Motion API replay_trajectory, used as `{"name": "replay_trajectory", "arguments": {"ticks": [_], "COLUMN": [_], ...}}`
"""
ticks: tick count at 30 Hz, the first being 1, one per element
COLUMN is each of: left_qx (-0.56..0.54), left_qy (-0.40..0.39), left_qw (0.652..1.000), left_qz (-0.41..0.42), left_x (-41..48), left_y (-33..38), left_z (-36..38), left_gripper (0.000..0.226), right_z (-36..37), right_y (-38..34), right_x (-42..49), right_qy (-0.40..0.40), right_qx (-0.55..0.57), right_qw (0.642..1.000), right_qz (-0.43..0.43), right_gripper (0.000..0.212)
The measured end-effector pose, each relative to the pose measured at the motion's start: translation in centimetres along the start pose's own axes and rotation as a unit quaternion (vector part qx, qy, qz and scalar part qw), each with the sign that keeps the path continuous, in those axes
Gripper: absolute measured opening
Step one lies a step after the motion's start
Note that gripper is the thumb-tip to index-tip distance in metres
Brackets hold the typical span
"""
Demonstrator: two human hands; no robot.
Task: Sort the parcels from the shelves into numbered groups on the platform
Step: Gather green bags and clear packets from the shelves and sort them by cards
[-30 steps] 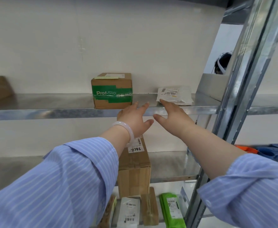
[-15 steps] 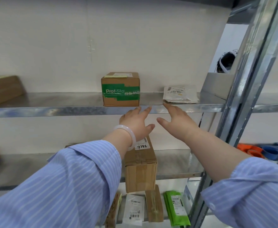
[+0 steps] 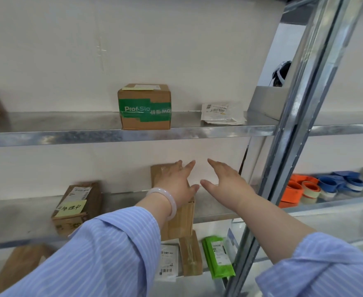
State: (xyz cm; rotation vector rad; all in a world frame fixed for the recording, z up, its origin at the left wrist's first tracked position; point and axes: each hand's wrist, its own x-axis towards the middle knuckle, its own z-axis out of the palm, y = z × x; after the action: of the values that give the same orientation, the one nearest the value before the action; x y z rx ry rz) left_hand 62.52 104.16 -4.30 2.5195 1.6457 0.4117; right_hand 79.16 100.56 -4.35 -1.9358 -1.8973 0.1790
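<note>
A taped box (image 3: 145,107) is left shelved; sorting is judged unfinished. Left hand (image 3: 177,183) and right hand (image 3: 225,181) are held open.

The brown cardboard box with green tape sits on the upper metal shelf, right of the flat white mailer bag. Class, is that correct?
No. The head view shows the brown cardboard box with green tape on the upper metal shelf, but left of the flat white mailer bag, not right.
</note>
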Motion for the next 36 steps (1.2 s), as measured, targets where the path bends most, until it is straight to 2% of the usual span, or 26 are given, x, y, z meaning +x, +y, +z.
{"name": "replay_trajectory", "arguments": {"ticks": [9,15,23,30,36], "left_qx": [-0.005,-0.004,-0.062,-0.059,-0.096], "left_qy": [-0.034,-0.042,-0.126,-0.177,-0.237], "left_qw": [0.999,0.998,0.988,0.980,0.967], "left_qz": [0.005,0.043,0.061,0.068,0.016], "left_x": [-1.9,-2.4,-4.0,-4.5,-3.5], "left_y": [-0.5,0.2,1.5,1.4,2.0], "left_z": [4.1,6.9,12.8,20.1,27.0], "left_gripper": [0.068,0.069,0.069,0.071,0.070], "right_z": [3.3,4.9,9.1,13.1,18.0], "right_y": [1.5,3.4,7.3,9.8,14.2], "right_x": [-2.6,-4.4,-7.6,-9.6,-9.0], "right_qy": [-0.028,-0.053,-0.106,-0.146,-0.199], "right_qx": [-0.029,-0.037,-0.041,-0.034,0.006], "right_qw": [0.999,0.997,0.989,0.980,0.963], "right_qz": [0.014,0.032,0.095,0.130,0.180], "right_gripper": [0.074,0.074,0.075,0.074,0.074]}}
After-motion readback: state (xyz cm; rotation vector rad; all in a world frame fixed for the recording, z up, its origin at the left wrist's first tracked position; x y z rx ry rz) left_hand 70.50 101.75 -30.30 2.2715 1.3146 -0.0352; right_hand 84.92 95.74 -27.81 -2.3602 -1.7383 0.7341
